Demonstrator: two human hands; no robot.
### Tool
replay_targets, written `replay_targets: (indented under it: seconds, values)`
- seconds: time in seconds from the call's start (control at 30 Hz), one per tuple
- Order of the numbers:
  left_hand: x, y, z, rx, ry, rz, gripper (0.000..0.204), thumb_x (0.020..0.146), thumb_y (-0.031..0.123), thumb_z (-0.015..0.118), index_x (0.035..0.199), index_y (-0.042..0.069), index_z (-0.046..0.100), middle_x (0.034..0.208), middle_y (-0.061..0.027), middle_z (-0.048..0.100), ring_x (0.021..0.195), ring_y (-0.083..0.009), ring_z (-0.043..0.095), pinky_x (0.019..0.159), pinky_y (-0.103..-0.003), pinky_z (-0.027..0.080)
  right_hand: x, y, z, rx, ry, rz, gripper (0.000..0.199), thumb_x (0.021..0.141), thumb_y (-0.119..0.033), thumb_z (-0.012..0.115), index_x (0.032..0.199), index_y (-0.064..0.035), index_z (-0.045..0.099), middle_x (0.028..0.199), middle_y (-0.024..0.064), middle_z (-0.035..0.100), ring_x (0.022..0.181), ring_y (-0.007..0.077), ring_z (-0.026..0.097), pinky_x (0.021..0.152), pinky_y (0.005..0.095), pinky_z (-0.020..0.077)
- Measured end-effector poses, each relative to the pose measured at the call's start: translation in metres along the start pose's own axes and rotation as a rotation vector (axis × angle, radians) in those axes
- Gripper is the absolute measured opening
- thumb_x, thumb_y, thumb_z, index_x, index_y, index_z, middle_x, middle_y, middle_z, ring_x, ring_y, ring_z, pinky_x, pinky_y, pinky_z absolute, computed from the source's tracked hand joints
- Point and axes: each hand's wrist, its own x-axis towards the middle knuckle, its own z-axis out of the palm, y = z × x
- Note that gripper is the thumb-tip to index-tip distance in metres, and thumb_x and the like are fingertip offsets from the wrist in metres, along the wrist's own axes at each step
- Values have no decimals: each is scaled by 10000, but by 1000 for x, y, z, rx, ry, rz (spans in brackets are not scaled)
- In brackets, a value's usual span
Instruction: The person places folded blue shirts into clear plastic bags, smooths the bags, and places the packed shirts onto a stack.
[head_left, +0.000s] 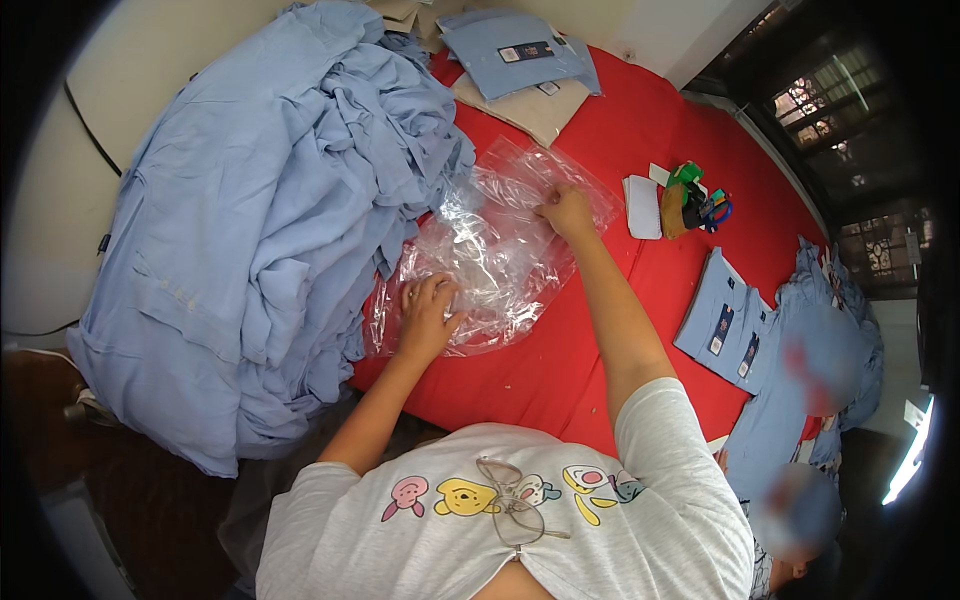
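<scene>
Clear plastic bags (480, 250) lie loosely spread on a red-covered table in front of me, crinkled and shiny. How many there are I cannot tell. My left hand (430, 315) rests on the near left part of the plastic, palm down with its fingers apart. At the far right part, my right hand (568, 212) has thumb and fingers pinched together on the plastic. Left of the bags, a large heap of light blue garments (270, 220) rises high and partly touches the plastic.
Bagged blue garments (515, 55) with dark labels lie at the back on a beige one (535, 108). A white pad (642, 207) and a holder (676, 210) with pens and scissors stand right. Folded labelled garments (725, 320) lie nearer; people sit at the right edge.
</scene>
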Motion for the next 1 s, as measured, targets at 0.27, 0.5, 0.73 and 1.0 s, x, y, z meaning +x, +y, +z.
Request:
replay_targets:
  seconds: [0.27,0.5,0.73,1.0]
  values:
    - [41,45,-20,-305,394,63,389,998,112,725,1360,16,619,1380,-181,623,1307,-367,583,1143,-456,440,-125,1,-88,584,211,-434,102,811,-57,733,873,-65,653,1029,88,719,979,243,664,878,409,529]
    - [98,182,64,-755,3,-9,278,1069,95,631,1331,1,628,1252,-104,689,1085,-214,681,963,-346,550,-391,129,-133,1332,-104,361,196,902,7,587,1063,-90,642,966,-32,668,802,45,569,716,202,432]
    - [86,331,266,-1169,-730,-513,463,1044,299,748,1342,-33,625,1253,-127,729,1181,-218,705,918,-339,598,-596,197,-121,1442,79,736,223,1009,-115,711,1220,-46,693,956,-7,719,856,77,674,759,218,520]
    - [106,409,341,-937,-388,-436,536,884,182,913,1253,-111,657,1102,-214,774,933,-277,772,779,-349,622,-675,272,-158,1413,197,741,225,1013,-60,618,1219,-65,709,895,2,725,714,56,602,653,203,448]
